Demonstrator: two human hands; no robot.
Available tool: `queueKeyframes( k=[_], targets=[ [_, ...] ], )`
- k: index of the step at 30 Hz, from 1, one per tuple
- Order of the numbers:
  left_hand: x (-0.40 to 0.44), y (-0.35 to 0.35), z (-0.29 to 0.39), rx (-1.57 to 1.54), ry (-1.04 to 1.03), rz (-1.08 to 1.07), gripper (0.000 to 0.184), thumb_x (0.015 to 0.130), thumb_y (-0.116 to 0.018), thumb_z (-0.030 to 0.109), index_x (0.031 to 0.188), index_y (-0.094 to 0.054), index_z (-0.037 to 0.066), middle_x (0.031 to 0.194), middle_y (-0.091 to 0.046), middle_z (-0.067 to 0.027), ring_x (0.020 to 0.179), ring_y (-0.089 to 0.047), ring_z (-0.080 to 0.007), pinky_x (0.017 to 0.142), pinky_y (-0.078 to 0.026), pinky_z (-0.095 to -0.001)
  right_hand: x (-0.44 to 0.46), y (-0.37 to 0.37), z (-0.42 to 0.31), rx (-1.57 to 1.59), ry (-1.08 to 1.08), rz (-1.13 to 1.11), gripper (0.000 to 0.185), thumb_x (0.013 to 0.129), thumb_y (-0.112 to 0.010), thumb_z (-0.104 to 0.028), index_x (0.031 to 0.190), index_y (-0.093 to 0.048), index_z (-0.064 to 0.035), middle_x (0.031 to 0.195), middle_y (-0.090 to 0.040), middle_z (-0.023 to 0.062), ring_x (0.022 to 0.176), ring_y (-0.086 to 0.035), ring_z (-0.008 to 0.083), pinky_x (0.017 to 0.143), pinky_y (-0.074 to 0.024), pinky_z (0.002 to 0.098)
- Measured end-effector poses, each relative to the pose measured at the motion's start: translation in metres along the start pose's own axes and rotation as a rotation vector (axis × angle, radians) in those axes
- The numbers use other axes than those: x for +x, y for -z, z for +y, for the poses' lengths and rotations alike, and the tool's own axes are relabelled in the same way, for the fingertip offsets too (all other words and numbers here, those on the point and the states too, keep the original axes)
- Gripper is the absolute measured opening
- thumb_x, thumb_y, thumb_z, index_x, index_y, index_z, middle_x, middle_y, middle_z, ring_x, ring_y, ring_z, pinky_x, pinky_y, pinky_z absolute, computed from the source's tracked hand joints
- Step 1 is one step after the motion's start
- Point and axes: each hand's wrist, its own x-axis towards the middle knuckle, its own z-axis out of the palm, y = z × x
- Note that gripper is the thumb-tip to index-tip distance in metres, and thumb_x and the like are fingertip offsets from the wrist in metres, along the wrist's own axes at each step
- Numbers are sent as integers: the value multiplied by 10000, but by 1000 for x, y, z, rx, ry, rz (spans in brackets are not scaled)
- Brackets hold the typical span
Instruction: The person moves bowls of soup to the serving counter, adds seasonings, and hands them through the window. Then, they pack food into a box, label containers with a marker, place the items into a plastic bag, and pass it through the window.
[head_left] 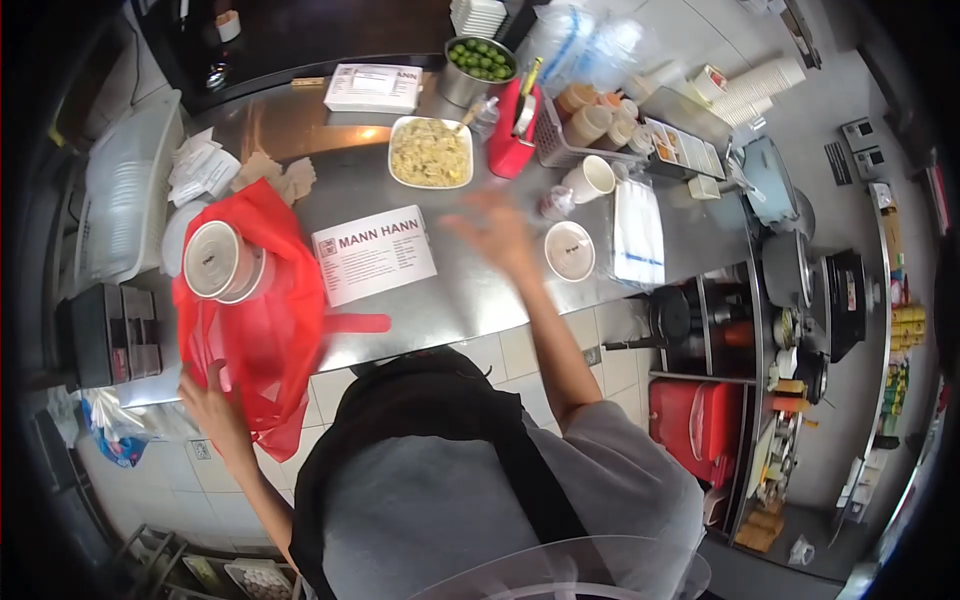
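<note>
My left hand [212, 402] grips the near edge of a red plastic bag [262, 325] at the left of the steel counter. Inside the bag's mouth sit lidded paper tubs [215, 260], one on top of another. My right hand [497, 232], a little blurred, is over the counter with its fingers apart and nothing in them. To its left lies a white box printed MANN HANN [375, 255]; to its right stands a round lidded tub [570, 251]. Behind the hand is a square bowl of yellowish chopped food [430, 152] with a spoon handle in it.
Along the back stand another printed box [373, 88], a metal pot of green limes [479, 60], a red holder [514, 130] and a basket of sauce bottles [590, 122]. A paper cup [589, 179] and packed white napkins [638, 232] are at right. Plastic drawers [108, 333] stand left.
</note>
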Motion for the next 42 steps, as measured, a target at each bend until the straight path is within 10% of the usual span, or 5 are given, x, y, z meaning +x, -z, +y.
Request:
queueKeyframes(
  k=[4, 7, 14, 27, 42],
  targets=[
    [-9, -19, -28, 135, 60, -108, 532, 655, -709, 88, 1141, -521, 193, 1336, -316, -215, 1161, -385, -392, 898, -403, -427, -45, 67, 102, -547, -747, -276, 1107, 485, -752, -593, 1385, -251, -185, 1163, -424, 269, 1056, -397, 433, 938, -270, 538],
    [-15, -40, -59, 0, 110, -252, 717, 644, -735, 158, 1271, -401, 251, 1376, -245, -258, 1117, -447, -403, 862, -438, -434, -86, 27, 176, -402, -496, -207, 1258, 418, -773, -598, 1419, -104, -234, 1176, -338, 305, 1038, -380, 442, 965, -248, 522],
    [-20, -27, -61, -294, 151, -306, 909, 632, -739, 152, 1376, -230, 271, 1340, -334, -230, 1014, -533, -389, 808, -471, -452, -43, 66, 82, -362, -402, -98, 1063, 461, -789, -327, 1373, -247, -283, 1187, -318, 303, 1066, -340, 475, 867, -350, 532],
    [-19, -15, -62, -708, 195, -195, 817, 560, -642, -86, 1313, -381, 93, 1236, -440, -169, 1137, -456, -325, 947, -408, -364, -7, -91, -267, 431, 855, -561, 1042, 440, -777, -202, 1362, -291, -218, 1290, -238, 195, 1138, -279, 439, 896, -299, 543],
    [-5, -6, -78, -806, 192, -229, 837, 576, -612, -63, 1347, -311, 61, 1212, -433, -214, 1116, -448, -365, 927, -393, -375, -22, -191, -285, 193, 905, -598, 1001, 485, -814, -291, 1333, -318, -99, 1301, -273, 239, 1226, -234, 431, 989, -219, 556]
  ],
)
